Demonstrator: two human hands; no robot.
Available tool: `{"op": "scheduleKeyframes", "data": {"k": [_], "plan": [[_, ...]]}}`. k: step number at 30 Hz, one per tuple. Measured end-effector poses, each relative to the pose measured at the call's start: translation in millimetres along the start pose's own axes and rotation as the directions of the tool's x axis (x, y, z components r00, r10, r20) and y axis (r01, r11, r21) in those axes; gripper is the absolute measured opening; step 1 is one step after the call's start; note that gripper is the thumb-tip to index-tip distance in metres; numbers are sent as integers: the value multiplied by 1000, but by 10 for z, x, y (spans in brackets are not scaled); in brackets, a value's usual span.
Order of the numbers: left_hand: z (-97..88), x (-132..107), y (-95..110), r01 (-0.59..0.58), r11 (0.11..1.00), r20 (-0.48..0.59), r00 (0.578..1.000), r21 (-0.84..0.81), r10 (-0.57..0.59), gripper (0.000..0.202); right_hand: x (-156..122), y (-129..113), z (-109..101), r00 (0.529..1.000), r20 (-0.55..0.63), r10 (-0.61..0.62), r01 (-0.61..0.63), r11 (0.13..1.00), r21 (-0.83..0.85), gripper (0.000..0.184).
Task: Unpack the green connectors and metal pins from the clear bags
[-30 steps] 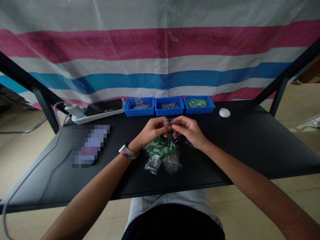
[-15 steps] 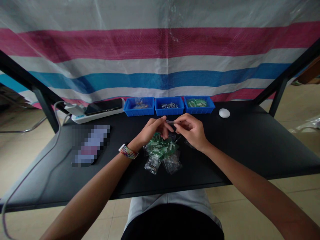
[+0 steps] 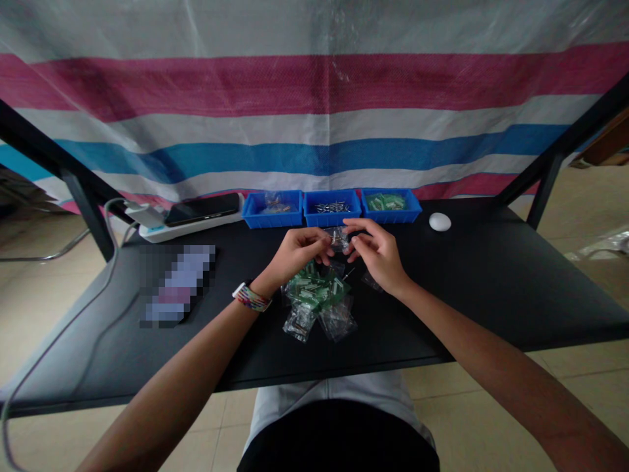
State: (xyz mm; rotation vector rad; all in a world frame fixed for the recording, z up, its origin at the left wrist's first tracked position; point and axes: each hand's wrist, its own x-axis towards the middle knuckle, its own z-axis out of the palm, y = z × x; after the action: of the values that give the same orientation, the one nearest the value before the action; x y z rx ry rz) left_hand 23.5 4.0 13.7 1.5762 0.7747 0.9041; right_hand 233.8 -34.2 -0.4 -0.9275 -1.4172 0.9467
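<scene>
A small clear plastic bag (image 3: pixel 338 238) with tiny metal-looking parts inside is held up between my hands, just in front of the middle blue bin. My left hand (image 3: pixel 303 253) pinches its left side between thumb and fingers. At its right edge, the thumb and bent fingers of my right hand (image 3: pixel 378 254) close on the bag, while the index finger stretches out above it. Below the hands lies a pile of green pieces in clear bags (image 3: pixel 314 288). Clear packets (image 3: pixel 299 322) lie along the near side of the pile. Another clear bag (image 3: pixel 372 282) is partly under my right hand.
Three blue bins stand in a row: the left bin (image 3: pixel 272 221) holds bagged small parts, the middle bin (image 3: pixel 333 223) metal pins, the right bin (image 3: pixel 392 216) green pieces. A white rounded object (image 3: pixel 439 222) sits rightward. Leftward are a power strip (image 3: pixel 191 228), dark phone (image 3: pixel 202 208) and blurred-out device (image 3: pixel 179 288).
The bag between my hands has turned from edge-on to flat toward me, so its contents show. My right index finger has lifted and straightened; my left fingers have curled in around the bag's side.
</scene>
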Motion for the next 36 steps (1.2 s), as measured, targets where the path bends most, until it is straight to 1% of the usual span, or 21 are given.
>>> {"op": "scheduleKeyframes", "data": {"k": [3, 5, 9, 12, 15, 18, 19, 21, 24, 26, 28, 30, 33, 34, 36], "plan": [[-2, -10, -11, -30, 998, -6, 1000, 46, 31, 37, 29, 17, -8, 981, 46, 186, -191, 969, 159, 40], [2, -20, -13, -46, 997, 6, 999, 66, 45, 35, 39, 21, -2, 967, 78, 244, -255, 948, 193, 40], [19, -37, -1, -52, 995, 40, 998, 87, 49, 32, 33, 22, 33, 965, 90, 246, -259, 948, 184, 37], [19, -40, 9, -41, 994, 44, 998, 102, 36, 36, 29, 16, 49, 971, 78, 227, -237, 958, 163, 39], [1, -34, 11, -13, 991, 1, 1000, 133, 13, 50, 25, 5, 47, 983, 56, 176, -182, 973, 141, 39], [-19, -22, 10, 33, 988, -53, 998, 149, -26, 65, 8, -4, 36, 997, 35, 73, -75, 994, 75, 32], [-22, -17, 10, 57, 988, -47, 998, 141, -51, 69, 0, -7, 31, 999, 30, 30, -31, 999, 34, 29], [-22, -10, 11, 116, 990, 2, 993, 85, -117, 72, -17, -18, 25, 998, 25, -65, 67, 995, -70, 21], [-14, 1, 8, 184, 981, 74, 981, -53, -180, 63, -34, -44, 19, 973, 49, -225, 230, 947, -225, 9], [-17, 8, -5, 194, 971, 71, 980, -136, -186, 52, -37, -62, 17, 948, 85, -307, 318, 902, -291, 5], [-28, 15, -25, 192, 962, 52, 981, -195, -185, 40, -37, -76, 17, 928, 113, -354, 371, 870, -324, 5], [-42, 24, -45, 188, 952, 33, 982, -241, -186, 31, -35, -88, 17, 917, 130, -377, 399, 851, -342, 8], [-60, 41, -54, 182, 942, -18, 981, -283, -195, 27, -30, -104, 15, 914, 119, -388, 404, 844, -352, 16], [-67, 49, -50, 176, 940, -53, 978, -292, -200, 28, -26, -108, 11, 919, 103, -380, 391, 851, -351, 18], [-93, 68, -37, 141, 941, -166, 966, -309, -199, 27, -12, -110, -4, 936, 55, -349, 346, 873, -344, 21]]}}
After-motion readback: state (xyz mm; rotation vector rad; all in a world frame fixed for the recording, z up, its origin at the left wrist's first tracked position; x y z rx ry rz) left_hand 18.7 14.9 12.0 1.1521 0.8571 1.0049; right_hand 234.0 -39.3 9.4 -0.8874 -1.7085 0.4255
